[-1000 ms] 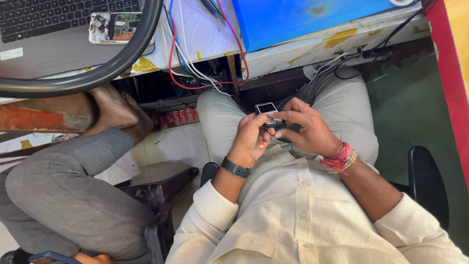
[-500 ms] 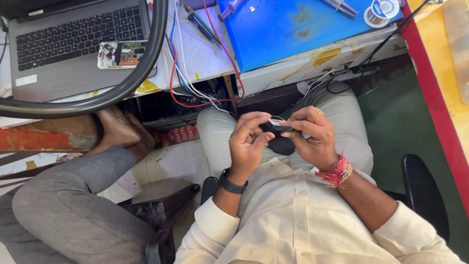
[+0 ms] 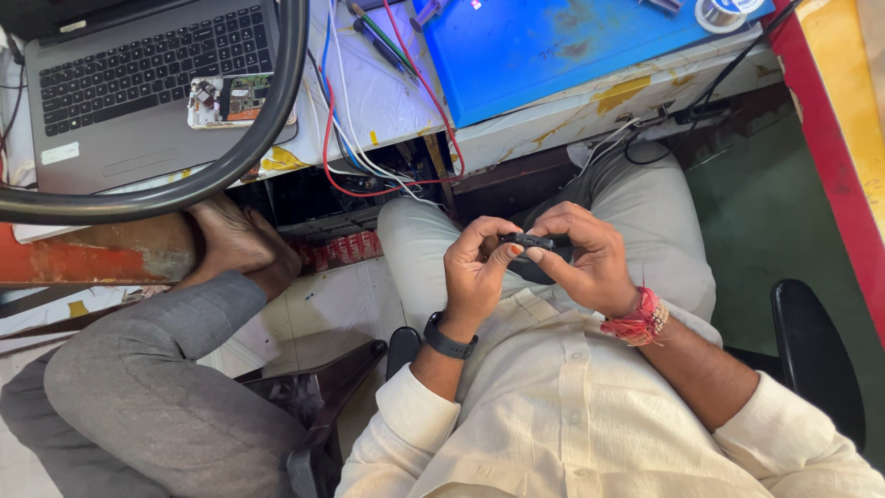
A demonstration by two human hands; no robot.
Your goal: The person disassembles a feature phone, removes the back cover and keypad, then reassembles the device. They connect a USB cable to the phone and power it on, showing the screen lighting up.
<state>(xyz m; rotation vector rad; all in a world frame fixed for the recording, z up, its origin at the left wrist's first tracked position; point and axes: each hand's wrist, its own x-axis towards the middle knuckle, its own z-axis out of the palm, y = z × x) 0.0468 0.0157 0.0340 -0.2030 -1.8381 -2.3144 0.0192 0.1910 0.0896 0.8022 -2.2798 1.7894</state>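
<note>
Both hands sat over the person's lap, just below the desk edge. The left hand (image 3: 475, 267) and the right hand (image 3: 585, 263) pinched a small black part (image 3: 535, 242) between thumbs and fingertips, one hand at each end, so the part bridged the gap between them. What kind of part it was could not be told; most of it was hidden by the fingers.

The grip was fingertip only, with nothing under the part but the lap and the floor at six o'clock. A slip of either thumb would likely have dropped it between the knees or onto the floor, where it could be hard to find. Too much squeeze or a twist from both ends might have bent or cracked so thin a piece.

At eleven o'clock from the hands, red and white wires (image 3: 346, 148) hung off the desk edge; a raised elbow or wrist could have snagged them and tugged the circuit board (image 3: 235, 100) resting on the laptop (image 3: 138, 83). A neighbour's bare foot (image 3: 235, 244) rested at nine o'clock, near enough to be bumped.
</note>
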